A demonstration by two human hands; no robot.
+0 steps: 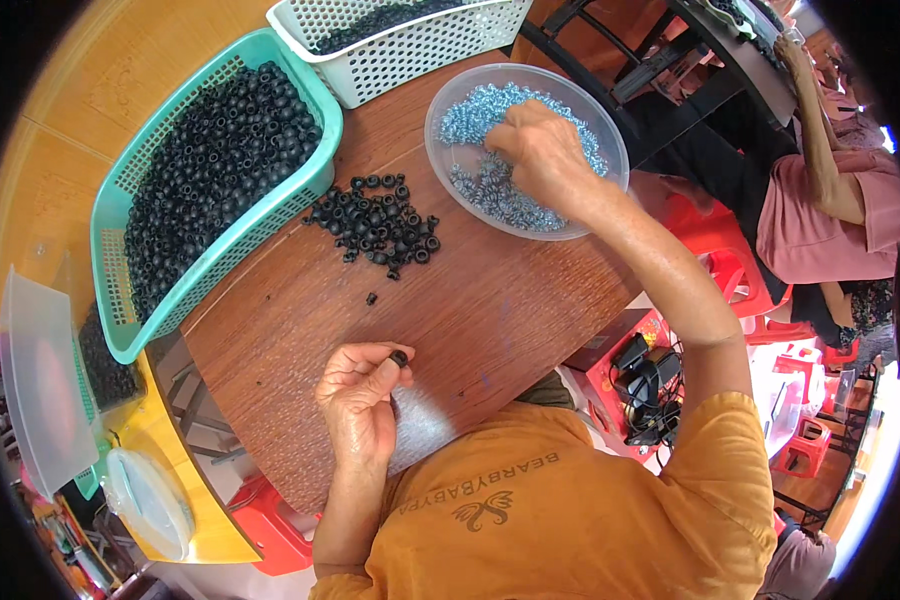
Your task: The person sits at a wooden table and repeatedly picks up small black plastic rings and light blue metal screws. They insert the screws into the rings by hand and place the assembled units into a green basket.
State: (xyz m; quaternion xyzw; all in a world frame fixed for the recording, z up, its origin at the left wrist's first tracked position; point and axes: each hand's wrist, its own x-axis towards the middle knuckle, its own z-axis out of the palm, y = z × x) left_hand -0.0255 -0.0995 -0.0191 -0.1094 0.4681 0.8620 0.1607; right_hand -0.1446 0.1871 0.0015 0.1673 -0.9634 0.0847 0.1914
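Note:
Over the near part of the table, my left hand (pixel 362 395) pinches a small round black cap-like piece (pixel 399 357) between thumb and fingertips. My right hand (pixel 542 150) reaches into a round clear plastic bowl (pixel 618 150) at the far right. The bowl holds many tiny shiny light-blue and silvery pieces (pixel 480 112). Its fingers are drawn together and point down among them; what they grip, if anything, is hidden. A loose pile of the same black hollow pieces (pixel 375 220) lies on the wooden table (pixel 470 300) between my hands and the baskets. One stray black piece (pixel 372 298) lies nearer to me.
A teal basket (pixel 332 130) full of black pieces stands at the left. Behind the bowl's left side is a white perforated basket (pixel 400 70) with dark pieces. Black power adapters (pixel 650 385) sit right of the table, near red stools (pixel 715 245). Another person (pixel 830 210) sits at the far right.

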